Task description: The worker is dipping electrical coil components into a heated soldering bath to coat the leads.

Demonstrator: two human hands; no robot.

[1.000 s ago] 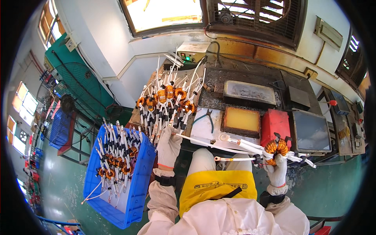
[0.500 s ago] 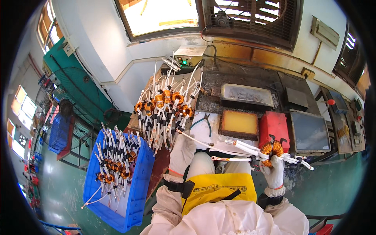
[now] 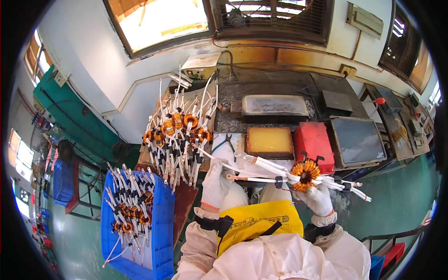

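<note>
Left hand [image 3: 216, 183] farther from coil pile [image 3: 169, 127]

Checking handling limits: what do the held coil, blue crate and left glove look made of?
Coil: probably copper wire, glossy orange-brown, in tight turns. Blue crate: likely moulded plastic, smooth with slight sheen, evenly coloured. Left glove: apparently knitted fabric, matte white, orange-edged cuff; fibre unclear.

Workbench [image 3: 289, 86] with trays [image 3: 275, 117], red box [image 3: 313, 145]

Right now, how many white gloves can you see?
2: one on the left hand, which is at a white cable; one on the right hand, holding an orange coil. Others could be hidden.
</note>
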